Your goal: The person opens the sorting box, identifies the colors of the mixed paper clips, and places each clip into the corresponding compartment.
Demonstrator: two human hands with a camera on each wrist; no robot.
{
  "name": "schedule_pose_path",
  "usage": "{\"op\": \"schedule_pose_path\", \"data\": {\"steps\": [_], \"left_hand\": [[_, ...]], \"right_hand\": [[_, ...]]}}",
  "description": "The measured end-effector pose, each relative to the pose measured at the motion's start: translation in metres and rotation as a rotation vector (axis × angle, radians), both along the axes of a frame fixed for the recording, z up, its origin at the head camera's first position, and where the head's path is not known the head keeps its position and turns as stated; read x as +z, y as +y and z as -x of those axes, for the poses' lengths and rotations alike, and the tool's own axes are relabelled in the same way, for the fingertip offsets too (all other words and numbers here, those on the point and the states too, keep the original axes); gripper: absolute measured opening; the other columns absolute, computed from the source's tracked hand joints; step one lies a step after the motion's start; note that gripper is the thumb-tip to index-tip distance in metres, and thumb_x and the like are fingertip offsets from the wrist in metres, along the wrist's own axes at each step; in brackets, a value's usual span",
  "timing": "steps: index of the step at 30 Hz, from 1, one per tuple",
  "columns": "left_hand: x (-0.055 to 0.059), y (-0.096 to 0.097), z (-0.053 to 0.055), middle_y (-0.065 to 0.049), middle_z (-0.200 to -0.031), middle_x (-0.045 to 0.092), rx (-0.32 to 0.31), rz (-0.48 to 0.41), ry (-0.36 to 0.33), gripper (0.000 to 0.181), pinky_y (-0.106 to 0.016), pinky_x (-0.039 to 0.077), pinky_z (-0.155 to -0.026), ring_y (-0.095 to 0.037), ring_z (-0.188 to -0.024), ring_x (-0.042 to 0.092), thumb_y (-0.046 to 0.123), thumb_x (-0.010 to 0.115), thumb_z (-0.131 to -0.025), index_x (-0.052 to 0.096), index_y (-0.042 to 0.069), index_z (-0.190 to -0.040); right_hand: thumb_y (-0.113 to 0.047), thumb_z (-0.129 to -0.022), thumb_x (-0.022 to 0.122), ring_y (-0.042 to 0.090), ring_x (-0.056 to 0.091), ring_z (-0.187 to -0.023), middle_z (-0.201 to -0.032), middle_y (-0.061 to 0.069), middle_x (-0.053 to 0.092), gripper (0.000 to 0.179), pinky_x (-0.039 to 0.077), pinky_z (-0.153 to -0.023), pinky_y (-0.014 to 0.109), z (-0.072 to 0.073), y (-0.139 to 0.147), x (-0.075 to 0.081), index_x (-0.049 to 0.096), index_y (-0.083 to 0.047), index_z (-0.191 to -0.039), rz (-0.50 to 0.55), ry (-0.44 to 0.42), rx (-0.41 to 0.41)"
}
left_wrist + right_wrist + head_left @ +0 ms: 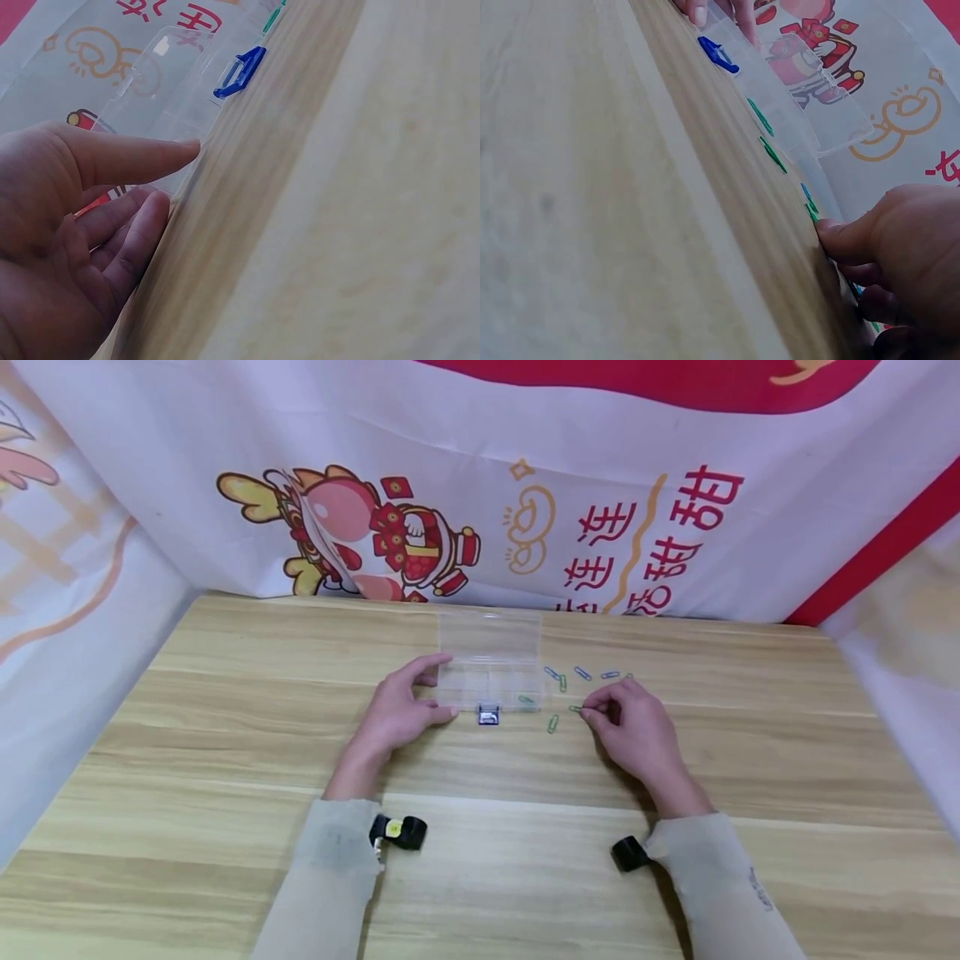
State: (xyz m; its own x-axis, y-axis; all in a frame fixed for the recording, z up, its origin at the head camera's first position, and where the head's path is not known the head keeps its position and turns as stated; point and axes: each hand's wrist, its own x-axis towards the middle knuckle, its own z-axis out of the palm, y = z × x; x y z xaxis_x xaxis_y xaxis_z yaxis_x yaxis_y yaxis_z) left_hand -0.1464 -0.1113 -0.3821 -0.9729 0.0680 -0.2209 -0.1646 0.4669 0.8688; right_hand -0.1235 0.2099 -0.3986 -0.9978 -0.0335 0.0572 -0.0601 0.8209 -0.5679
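A clear plastic compartment box lies on the table with its lid tipped back and a blue latch at the front. My left hand holds the box's left end, thumb at the front edge and index finger toward the back corner. One green paper clip is inside the front right compartment. Right of the box, my right hand pinches another green paper clip between thumb and index finger, close over the tabletop. In the right wrist view the thumb partly covers that clip.
Loose on the wooden table are a green paper clip near the box's front right corner and several blue and green ones farther back, including a blue paper clip. A printed cloth hangs behind the table's back edge.
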Motion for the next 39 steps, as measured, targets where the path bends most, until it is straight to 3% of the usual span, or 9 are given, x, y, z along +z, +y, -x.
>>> {"op": "schedule_pose_path", "data": {"steps": [7,13,17,21,28,39], "left_hand": [[-0.001,0.001,0.000,-0.013,-0.144,0.060,0.005,-0.001,0.001,0.080,-0.040,0.060,-0.098,-0.030,-0.111,0.068,0.002,0.086,-0.087,0.057,0.030,-0.156],[-0.001,0.000,0.000,-0.014,-0.145,0.060,0.005,0.006,0.006,0.080,-0.040,0.060,-0.099,-0.030,-0.112,0.069,0.001,0.086,-0.088,0.056,0.030,-0.157],[-0.001,0.000,0.000,-0.014,-0.144,0.060,0.007,0.013,0.001,0.081,-0.041,0.060,-0.099,-0.030,-0.111,0.069,0.001,0.086,-0.087,0.056,0.030,-0.157],[0.000,0.001,0.000,-0.014,-0.145,0.060,0.003,0.016,0.002,0.081,-0.041,0.060,-0.100,-0.031,-0.112,0.069,0.002,0.086,-0.087,0.055,0.030,-0.157],[0.000,0.002,0.000,-0.012,-0.145,0.060,0.008,0.004,-0.001,0.082,-0.041,0.061,-0.098,-0.030,-0.112,0.069,0.001,0.086,-0.087,0.056,0.031,-0.157],[0.000,0.000,0.000,-0.012,-0.144,0.060,0.006,0.003,0.003,0.081,-0.039,0.060,-0.097,-0.029,-0.110,0.068,0.002,0.086,-0.087,0.056,0.031,-0.156]], "right_hand": [[-0.020,-0.104,0.073,0.026,0.057,-0.092,-0.107,0.010,0.065,0.010,0.046,-0.078,0.036,0.000,0.000,0.003,0.073,-0.010,-0.106,-0.026,-0.031,0.006],[-0.019,-0.104,0.071,0.026,0.057,-0.091,-0.105,0.010,0.064,0.008,0.045,-0.078,0.036,0.000,0.001,-0.002,0.070,-0.011,-0.106,0.002,0.014,0.007],[-0.018,-0.107,0.067,0.025,0.059,-0.092,-0.106,0.010,0.067,0.008,0.047,-0.080,0.035,0.000,0.002,-0.005,0.066,-0.010,-0.110,0.118,0.051,-0.020],[-0.020,-0.109,0.063,0.022,0.060,-0.092,-0.106,0.011,0.070,0.013,0.049,-0.077,0.027,0.001,0.002,-0.004,0.064,-0.009,-0.115,0.266,0.067,-0.057],[-0.026,-0.108,0.067,0.015,0.062,-0.100,-0.112,0.006,0.071,0.022,0.052,-0.081,0.017,0.002,0.003,0.005,0.070,-0.008,-0.120,0.474,0.005,-0.158],[-0.024,-0.103,0.074,0.011,0.064,-0.101,-0.106,-0.006,0.072,0.021,0.054,-0.082,0.016,0.003,0.000,0.008,0.075,-0.008,-0.117,0.567,-0.036,-0.220]]}}
